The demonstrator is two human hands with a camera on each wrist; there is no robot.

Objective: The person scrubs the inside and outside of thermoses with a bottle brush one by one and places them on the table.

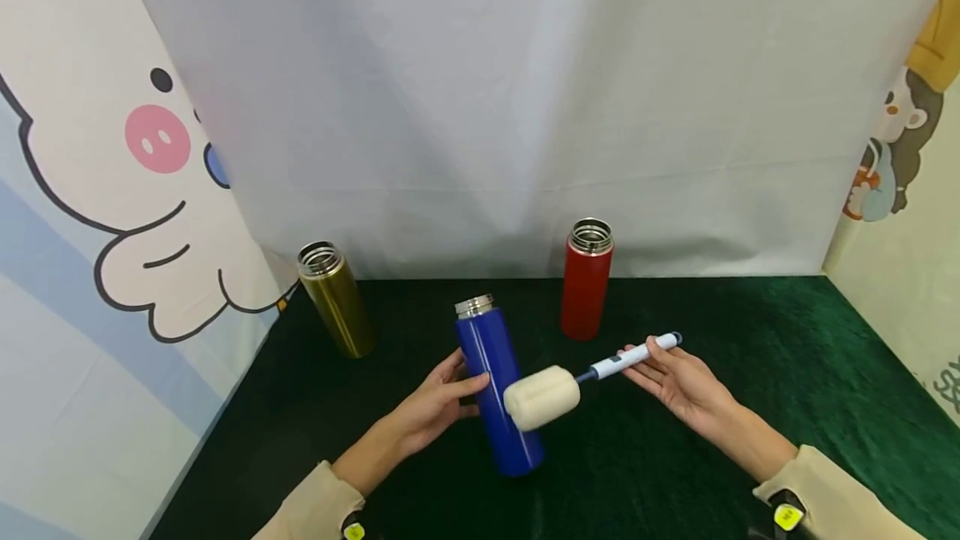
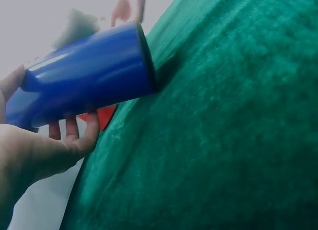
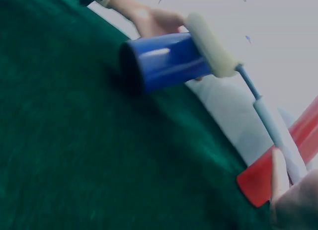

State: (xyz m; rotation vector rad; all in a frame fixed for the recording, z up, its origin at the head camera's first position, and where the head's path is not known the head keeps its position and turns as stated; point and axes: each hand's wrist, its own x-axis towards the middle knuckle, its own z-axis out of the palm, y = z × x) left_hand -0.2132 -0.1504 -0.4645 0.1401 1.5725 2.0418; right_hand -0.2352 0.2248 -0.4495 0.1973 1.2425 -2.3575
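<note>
Flask (image 1: 484, 348) in blue, its mouth tilted left, is gripped between thumb and fingers of the left hand (image 1: 435, 407), well left of the right hand (image 1: 688, 390), which pinches a sponge bottle brush (image 1: 542, 399) by its handle. The brush's cream head overlaps the flask's right side; contact is unclear. Far on the worktop (image 1: 637, 473) stand a gold flask (image 1: 339, 307), left, and a red flask (image 1: 585, 294), right.

The glossy blue bottle (image 1: 491, 348) leans in the left grip (image 1: 435, 407), its silvery neck (image 1: 474, 305) uppermost, its base low over the green cloth. The brush (image 1: 606, 367), with a cream sponge head (image 1: 542, 398), slim blue stem and pale handle, slants from the right grip (image 1: 690, 390), its head overlapping the bottle's lower body; contact is unclear.
</note>
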